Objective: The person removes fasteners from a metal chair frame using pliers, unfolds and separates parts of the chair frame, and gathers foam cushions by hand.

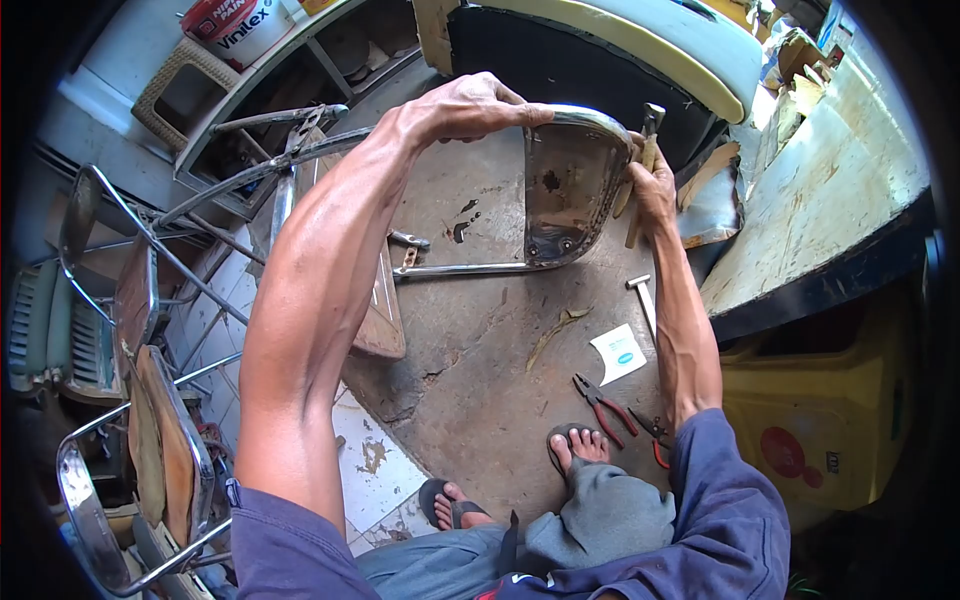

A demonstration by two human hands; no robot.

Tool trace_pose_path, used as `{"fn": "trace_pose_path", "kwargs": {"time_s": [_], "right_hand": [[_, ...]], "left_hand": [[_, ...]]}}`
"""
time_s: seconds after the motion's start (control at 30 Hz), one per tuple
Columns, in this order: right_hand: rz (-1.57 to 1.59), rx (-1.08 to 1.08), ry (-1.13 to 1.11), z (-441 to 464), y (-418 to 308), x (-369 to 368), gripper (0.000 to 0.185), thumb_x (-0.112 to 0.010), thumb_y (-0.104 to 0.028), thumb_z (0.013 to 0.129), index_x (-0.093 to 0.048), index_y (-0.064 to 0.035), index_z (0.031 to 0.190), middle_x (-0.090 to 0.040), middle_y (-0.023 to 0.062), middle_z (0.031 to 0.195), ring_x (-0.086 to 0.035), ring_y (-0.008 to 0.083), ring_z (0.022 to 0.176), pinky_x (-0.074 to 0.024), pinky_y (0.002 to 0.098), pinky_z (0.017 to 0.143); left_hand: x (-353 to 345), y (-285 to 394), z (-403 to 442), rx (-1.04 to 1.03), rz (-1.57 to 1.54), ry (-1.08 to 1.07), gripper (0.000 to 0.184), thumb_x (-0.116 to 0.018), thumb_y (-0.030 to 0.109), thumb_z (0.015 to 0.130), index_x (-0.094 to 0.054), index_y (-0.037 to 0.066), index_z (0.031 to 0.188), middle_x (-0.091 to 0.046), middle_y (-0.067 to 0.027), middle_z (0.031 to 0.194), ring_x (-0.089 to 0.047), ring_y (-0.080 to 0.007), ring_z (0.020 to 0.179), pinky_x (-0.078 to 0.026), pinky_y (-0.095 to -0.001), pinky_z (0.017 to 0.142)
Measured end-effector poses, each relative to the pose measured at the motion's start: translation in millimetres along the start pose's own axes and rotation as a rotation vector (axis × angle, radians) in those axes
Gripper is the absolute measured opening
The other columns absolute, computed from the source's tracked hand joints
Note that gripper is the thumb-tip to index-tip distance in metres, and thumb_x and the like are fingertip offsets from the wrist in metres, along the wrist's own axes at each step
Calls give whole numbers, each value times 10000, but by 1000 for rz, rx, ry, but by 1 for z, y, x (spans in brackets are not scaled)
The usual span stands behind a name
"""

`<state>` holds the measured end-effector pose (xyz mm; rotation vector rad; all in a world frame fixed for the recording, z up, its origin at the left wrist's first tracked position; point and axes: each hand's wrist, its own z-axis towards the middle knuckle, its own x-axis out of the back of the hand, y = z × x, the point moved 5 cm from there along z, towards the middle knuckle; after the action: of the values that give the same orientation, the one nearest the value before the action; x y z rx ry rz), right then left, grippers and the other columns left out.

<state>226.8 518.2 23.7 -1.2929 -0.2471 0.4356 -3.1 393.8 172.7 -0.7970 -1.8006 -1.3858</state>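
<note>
Head view: chair frame [578, 180] at 1 o'clock, off the bench-side clutter. Left hand [466, 107] at 12, fingers wrapped round its top tube. Right hand [652, 190] at 2, grasping a wood-handled hammer [649, 150] against the curved end; hidden fingertips, can't tell rim grip. Spread hold probably steadies it. Small hammer [645, 305] at 3, pliers [605, 410] past 4: likely for reach.

- Before you: the chrome tubular chair frame [575, 210].
- Beside your right foot [585, 447]: red-handled steel pliers [594, 399], the white four-sided card [620, 354] just beyond.
- Rightward: the yellow plastic container [825, 420].
</note>
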Motion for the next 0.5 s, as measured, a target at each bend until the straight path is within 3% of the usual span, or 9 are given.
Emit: {"fn": "trace_pose_path", "kwargs": {"time_s": [0.13,0.17,0.2,0.23,0.3,0.33,0.5], "right_hand": [[-161,-78,-129,-2,3,-1,321,-544,-111,862,-626,-22,1159,-608,-1,930,-528,102,818,-454,269,780],[-245,-109,-168,-10,1,1,395,-612,-203,895,-608,-38,1253,-649,21,1031,-568,115,921,-455,264,854],[-274,-121,-169,-20,-1,1,393,-632,-213,905,-608,-39,1256,-657,28,1036,-579,120,923,-461,269,856],[-301,-134,-165,-35,-7,-2,393,-652,-222,915,-607,-39,1259,-665,35,1041,-590,125,925,-468,275,858],[-242,-181,-123,-65,6,-2,403,-681,-236,924,-603,-43,1269,-678,50,1053,-607,135,933,-476,286,867],[-238,-222,-118,-83,6,-4,408,-693,-239,927,-595,-43,1270,-668,43,1040,-598,138,925,-477,291,864],[-142,-336,-80,-165,26,-10,319,-680,-207,940,-584,-43,1196,-625,9,986,-547,107,883,-459,281,810]], "left_hand": [[4,-2,5,24,-48,-120,705,-645,703,821,-706,122,1215,-354,51,444,-341,-61,361,-242,-276,375],[4,-2,4,40,-21,-162,708,-646,703,818,-707,118,1210,-362,51,439,-344,-61,355,-243,-275,369],[4,-2,3,61,35,-160,642,-631,699,829,-760,116,1064,-389,42,440,-360,-66,357,-255,-273,366],[4,0,3,66,28,-147,642,-631,699,829,-760,116,1064,-389,42,440,-360,-66,357,-255,-273,366],[-6,-4,4,151,167,-257,576,-615,682,847,-757,124,838,-413,30,444,-370,-79,357,-265,-281,361],[-10,4,-2,156,137,-343,561,-619,661,854,-689,130,687,-447,15,455,-401,-96,370,-291,-288,372],[-51,1,-8,264,71,-638,549,-635,634,857,-646,127,646,-472,7,478,-438,-111,403,-332,-294,413]]}}
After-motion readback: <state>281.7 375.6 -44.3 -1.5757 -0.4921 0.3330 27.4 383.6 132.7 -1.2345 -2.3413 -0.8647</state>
